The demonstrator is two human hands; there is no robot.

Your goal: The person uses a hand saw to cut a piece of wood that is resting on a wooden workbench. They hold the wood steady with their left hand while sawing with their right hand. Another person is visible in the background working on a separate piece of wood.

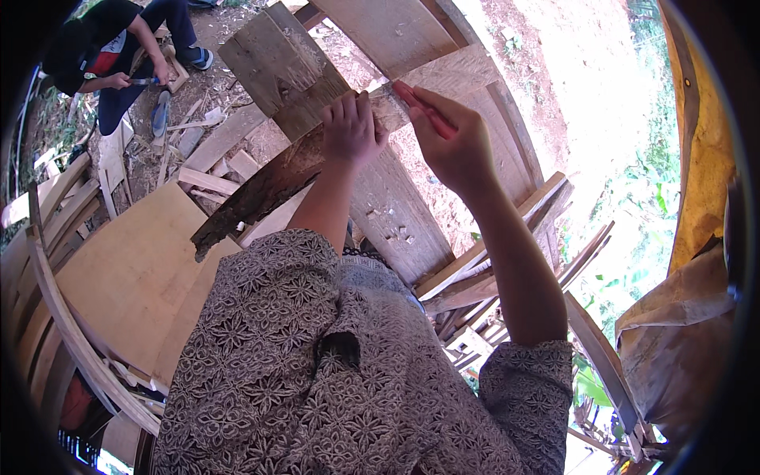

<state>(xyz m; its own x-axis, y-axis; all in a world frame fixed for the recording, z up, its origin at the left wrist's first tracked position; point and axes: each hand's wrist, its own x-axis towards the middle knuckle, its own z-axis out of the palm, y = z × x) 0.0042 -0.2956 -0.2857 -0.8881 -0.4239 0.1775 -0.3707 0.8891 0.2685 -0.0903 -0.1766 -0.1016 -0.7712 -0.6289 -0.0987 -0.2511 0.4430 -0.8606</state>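
Note:
A long wooden board [443, 73] with a rough, dark bark edge runs from the lower left up to the right in front of me. My left hand [353, 131] lies on it, with fingers curled over its far side. Close by on the right, my right hand [457, 142] is closed around a slim red thing [431, 113], its tip end touching or just above the board. What kind of thing it is I cannot make out. Under the long board lie a weathered grey plank [273, 63] and another plank [396, 214] with wood chips on it.
At the far left a person [103, 55] in dark clothes crouches, working on a small wooden piece with a tool. A pale wide panel [134, 269] and curved wood strips [71, 332] stand at my left. A yellow-brown tarp [701, 158] hangs on the right.

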